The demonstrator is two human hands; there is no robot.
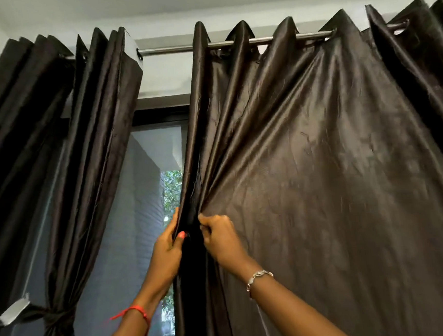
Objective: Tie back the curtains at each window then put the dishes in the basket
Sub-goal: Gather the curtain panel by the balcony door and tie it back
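Two dark brown satin curtains hang from a metal rod (172,49). The left curtain (84,142) is gathered and bound low down with a dark tie (57,316). The right curtain (322,172) hangs spread out across the window. My left hand (168,248) grips the right curtain's inner edge from the window side. My right hand (218,237) pinches the same edge from the front, just beside the left hand. No dishes or basket are in view.
Between the curtains shows the window (148,201) with a dark frame, a mesh screen and greenery outside. A strip of grey tape (16,310) sticks out by the left curtain's tie. White wall and ceiling lie above the rod.
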